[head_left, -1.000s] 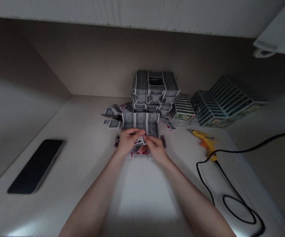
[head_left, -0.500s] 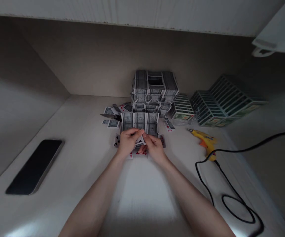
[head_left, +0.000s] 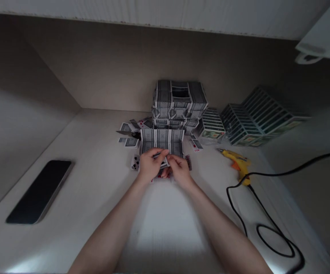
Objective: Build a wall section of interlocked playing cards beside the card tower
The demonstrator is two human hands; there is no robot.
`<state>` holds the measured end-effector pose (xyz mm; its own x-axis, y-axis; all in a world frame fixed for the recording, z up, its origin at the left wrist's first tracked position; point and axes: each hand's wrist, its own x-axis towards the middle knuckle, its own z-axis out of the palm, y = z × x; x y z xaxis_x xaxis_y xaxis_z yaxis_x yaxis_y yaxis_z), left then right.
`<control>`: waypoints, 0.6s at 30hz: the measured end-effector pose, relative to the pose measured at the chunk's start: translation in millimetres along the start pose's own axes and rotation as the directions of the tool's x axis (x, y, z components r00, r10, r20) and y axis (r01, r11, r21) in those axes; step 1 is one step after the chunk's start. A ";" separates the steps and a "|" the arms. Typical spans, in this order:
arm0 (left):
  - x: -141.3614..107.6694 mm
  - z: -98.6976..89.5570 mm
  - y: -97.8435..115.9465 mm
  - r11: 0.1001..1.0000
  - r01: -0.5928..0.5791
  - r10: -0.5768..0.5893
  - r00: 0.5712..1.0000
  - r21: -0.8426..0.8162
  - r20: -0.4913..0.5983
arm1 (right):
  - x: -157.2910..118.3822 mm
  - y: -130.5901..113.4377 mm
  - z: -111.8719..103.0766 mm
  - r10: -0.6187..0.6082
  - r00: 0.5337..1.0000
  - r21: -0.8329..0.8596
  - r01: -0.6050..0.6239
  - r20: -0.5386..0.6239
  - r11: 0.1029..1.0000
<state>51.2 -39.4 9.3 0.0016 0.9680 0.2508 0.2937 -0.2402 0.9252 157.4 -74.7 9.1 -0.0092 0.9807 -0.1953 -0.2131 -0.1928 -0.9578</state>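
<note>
Both hands meet over an open box shape made of playing cards [head_left: 162, 137], its patterned backs facing inward. My left hand [head_left: 150, 164] is closed, thumb and fingers pinching a playing card [head_left: 164, 163] whose white edge shows between the hands. From the other side my right hand [head_left: 180, 170] pinches the same card near its corner, fingers curled. Much of the card is hidden by the fingers. An eight of spades [head_left: 135, 162] sticks out at the left of the box, and further cards with red marks peek out below the hands.
Behind stands a stacked structure of playing cards [head_left: 180, 101]. Scissors [head_left: 130, 134] lie on loose cards to its left. Green-striped packs [head_left: 242, 121] are stacked at right, near a yellow glue gun [head_left: 239, 163] with a black cord [head_left: 268, 205]. A phone [head_left: 40, 192] lies at left.
The hands stay over the box; the held card has tilted slightly and my left fingers have shifted a little on it. The view has moved very slightly.
</note>
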 end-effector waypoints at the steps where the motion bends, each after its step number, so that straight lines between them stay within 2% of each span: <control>1: -0.7 0.1 0.6 0.999 -0.043 0.044 0.999 0.029 -0.008 | 0.2 0.2 -0.1 0.005 1.000 0.008 -0.005 0.000 1.000; 5: -2.4 -0.6 2.8 0.980 -0.163 0.167 0.986 0.112 -0.028 | 1.3 0.8 -1.5 -0.005 1.000 0.005 0.005 0.016 1.000; 13: -0.8 2.5 -2.5 0.998 -0.061 0.063 0.997 0.029 -0.044 | 2.4 0.5 -3.9 -0.003 0.999 0.008 0.003 0.051 1.000; 15: -1.3 2.7 -2.1 0.997 -0.073 0.075 0.996 0.036 -0.050 | 2.4 -0.6 -4.2 0.011 0.998 0.024 -0.013 0.060 1.000; 18: -3.2 1.2 2.0 0.984 -0.160 0.165 0.985 0.084 -0.053 | 2.1 -2.2 -5.0 0.029 0.996 0.054 -0.034 0.085 0.998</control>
<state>52.9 -42.9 10.0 -0.0004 0.9102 0.4143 0.3693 -0.3848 0.8459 162.7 -72.4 9.7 -0.0980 0.9740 -0.2044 -0.2655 -0.2235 -0.9378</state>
